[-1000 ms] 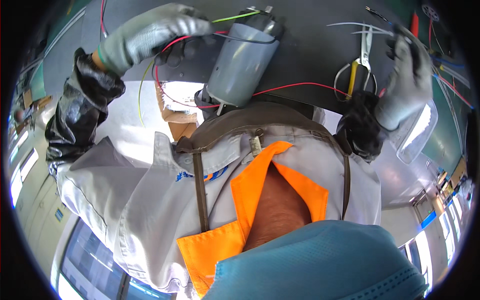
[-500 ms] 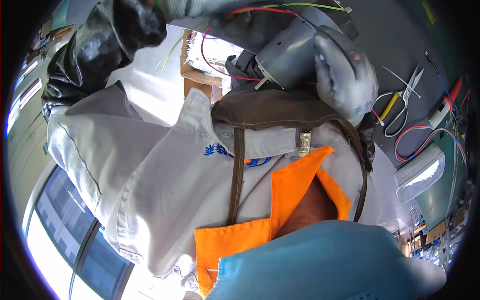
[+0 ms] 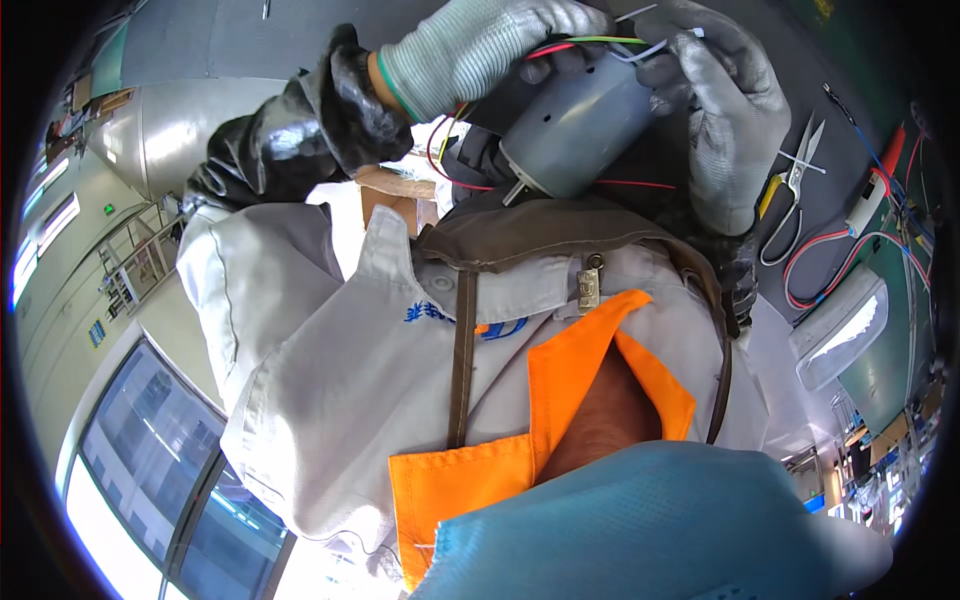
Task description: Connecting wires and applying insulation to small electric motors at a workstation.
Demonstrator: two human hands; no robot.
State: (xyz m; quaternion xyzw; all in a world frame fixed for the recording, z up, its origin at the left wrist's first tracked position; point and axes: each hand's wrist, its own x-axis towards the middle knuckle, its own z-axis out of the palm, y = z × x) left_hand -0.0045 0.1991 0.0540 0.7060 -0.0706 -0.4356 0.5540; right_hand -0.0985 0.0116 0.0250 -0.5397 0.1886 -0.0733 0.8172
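Held at the top centre of the frame, above the collar of the pale work jacket (image 3: 330, 340): a grey cylindrical motor (image 3: 580, 135), tilted, its short shaft pointing down and to the left. Left hand (image 3: 480, 50), in a grey knit glove, closed over the upper end of the motor, fingers curled where the leads come out. Right hand (image 3: 725, 110), gloved alike, wrapped along the motor's right side, fingertips pinched on the thin wires (image 3: 600, 42), red, green and white, that run across the top between the two hands.

Judged from this: wire handling in hand, leads being sorted or pulled straight at the motor's end, nothing cut or joined that can be seen. Cannot tell whether the wire ends are stripped; too small and partly hidden behind the fingers.

On the dark surface (image 3: 860, 70) at the upper right, well apart from the hands: small snips (image 3: 800, 165), a yellow-handled tool (image 3: 768, 195) just beside them, a looped red cable (image 3: 820, 262), a clear plastic tray (image 3: 840, 325) lower down.

Next move, probably: keeping the motor steady in the left hand, separating one lead from the rest with the right fingertips, without tugging hard at the wire roots. Reaching for the snips would call for letting go with the right hand first.
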